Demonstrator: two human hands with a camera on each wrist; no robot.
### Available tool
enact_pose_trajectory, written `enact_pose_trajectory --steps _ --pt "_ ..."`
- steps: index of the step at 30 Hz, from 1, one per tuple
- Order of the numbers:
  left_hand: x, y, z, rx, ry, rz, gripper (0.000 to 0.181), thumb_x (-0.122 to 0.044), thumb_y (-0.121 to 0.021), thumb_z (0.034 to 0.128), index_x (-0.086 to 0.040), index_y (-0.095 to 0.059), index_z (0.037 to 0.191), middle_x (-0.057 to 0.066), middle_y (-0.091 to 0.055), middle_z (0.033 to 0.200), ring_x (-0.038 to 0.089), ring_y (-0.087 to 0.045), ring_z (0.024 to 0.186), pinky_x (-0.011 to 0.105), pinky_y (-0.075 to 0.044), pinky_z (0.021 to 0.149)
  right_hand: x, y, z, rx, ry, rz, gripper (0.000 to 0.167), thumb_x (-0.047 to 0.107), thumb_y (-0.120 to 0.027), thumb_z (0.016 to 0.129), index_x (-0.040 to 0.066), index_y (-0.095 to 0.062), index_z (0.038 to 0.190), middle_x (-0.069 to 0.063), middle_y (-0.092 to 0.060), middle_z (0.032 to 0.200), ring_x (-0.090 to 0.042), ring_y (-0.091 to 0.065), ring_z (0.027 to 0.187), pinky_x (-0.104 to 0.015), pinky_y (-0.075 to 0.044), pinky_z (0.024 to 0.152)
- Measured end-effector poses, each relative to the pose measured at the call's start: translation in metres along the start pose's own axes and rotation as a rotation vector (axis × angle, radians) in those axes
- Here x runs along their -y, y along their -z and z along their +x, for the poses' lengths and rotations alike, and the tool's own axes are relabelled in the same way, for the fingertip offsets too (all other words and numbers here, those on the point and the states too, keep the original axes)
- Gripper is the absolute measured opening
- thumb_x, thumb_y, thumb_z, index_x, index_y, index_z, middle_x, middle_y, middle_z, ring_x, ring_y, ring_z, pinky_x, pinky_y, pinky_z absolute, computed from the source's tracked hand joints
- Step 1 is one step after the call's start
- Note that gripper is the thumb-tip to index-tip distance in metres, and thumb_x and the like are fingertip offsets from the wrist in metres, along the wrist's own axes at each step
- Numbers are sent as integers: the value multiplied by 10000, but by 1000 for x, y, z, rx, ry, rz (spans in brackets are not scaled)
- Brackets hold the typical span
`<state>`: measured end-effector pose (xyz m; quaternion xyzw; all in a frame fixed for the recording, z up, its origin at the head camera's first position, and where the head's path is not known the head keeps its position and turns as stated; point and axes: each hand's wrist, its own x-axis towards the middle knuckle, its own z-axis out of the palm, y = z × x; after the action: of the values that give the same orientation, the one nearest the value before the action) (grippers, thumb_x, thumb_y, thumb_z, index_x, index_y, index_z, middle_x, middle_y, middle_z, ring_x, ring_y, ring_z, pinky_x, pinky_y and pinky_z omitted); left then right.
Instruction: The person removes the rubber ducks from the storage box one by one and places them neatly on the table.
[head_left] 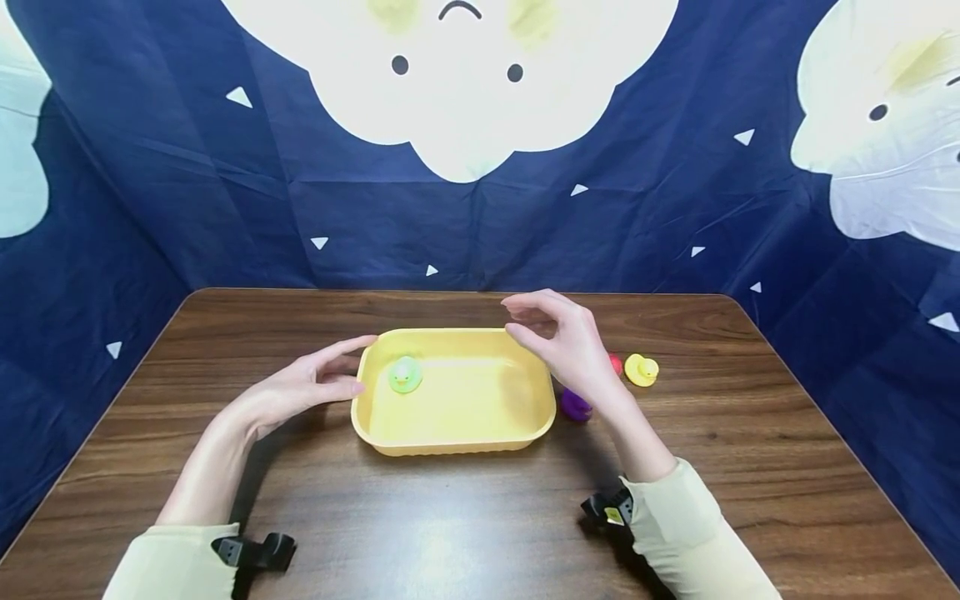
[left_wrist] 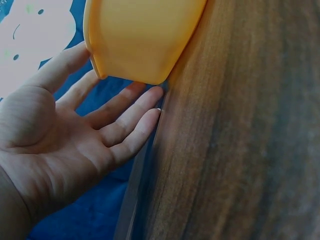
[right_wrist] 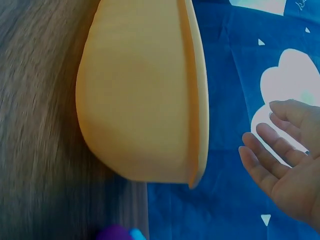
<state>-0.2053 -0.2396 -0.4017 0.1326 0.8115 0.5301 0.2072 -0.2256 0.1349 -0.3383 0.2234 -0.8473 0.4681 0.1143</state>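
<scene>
A yellow plastic tub point(head_left: 472, 408) sits on the wooden table, with a small green rubber duck point(head_left: 405, 377) in its left part. At the tub's left end is my left hand point(head_left: 296, 387), its thumb and fingertips at the rim and end wall. The left wrist view shows that hand's fingers point(left_wrist: 127, 117) spread and fairly straight by the tub's end. My right hand point(head_left: 573, 342) hovers over the tub's far right corner, fingers loosely bent around nothing. In the right wrist view it stands apart from the tub wall point(right_wrist: 140, 95).
Right of the tub lie a purple toy point(head_left: 576, 407), a red toy point(head_left: 616, 363) partly hidden behind my right wrist, and a yellow rubber duck point(head_left: 642, 370). A blue cloth point(head_left: 480, 225) with white clouds hangs behind the table point(head_left: 337, 517).
</scene>
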Motion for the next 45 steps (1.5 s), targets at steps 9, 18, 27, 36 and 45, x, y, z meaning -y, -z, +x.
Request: enact_pose_trajectory --steps 9,18,27,36,45 --pt "-2 1 2 -3 11 18 691 -267 -667 999 -270 -339 1607 212 -493 1548 374 -491 1420 332 -456 1037 4 -18 8 28 29 55 269 60 -787 894 77 -756 1161 -100 -761 1149 -263 -744 1041 -394 -606 894" --pt "-1 3 -1 -3 9 17 696 -269 -668 999 -273 -333 1610 207 -508 1534 366 -511 1398 322 -470 1016 12 -39 16 86 30 36 282 103 -782 907 91 -751 1187 -93 -758 1184 -215 -735 1087 -369 -600 921" --pt "-1 3 1 6 4 17 688 -268 -663 1003 -269 -336 1608 204 -506 1538 367 -502 1407 310 -471 1013 17 -56 21 139 41 35 294 112 -779 911 92 -742 1202 -79 -751 1194 -241 -730 1112 -413 -594 941" --pt "-1 1 5 12 -2 7 676 -254 -656 1005 -268 -343 1605 201 -502 1541 369 -498 1410 318 -472 1020 18 -69 22 199 -13 -17 308 142 -775 917 126 -740 1223 -60 -746 1186 -196 -707 1103 -390 -596 930" --pt "-1 1 0 16 5 -6 692 -256 -649 1009 -243 -316 1616 222 -490 1548 374 -521 1394 287 -483 1001 24 -92 24 302 4 -116 363 193 -783 913 132 -723 1265 -72 -739 1191 -223 -702 1125 -404 -576 959"
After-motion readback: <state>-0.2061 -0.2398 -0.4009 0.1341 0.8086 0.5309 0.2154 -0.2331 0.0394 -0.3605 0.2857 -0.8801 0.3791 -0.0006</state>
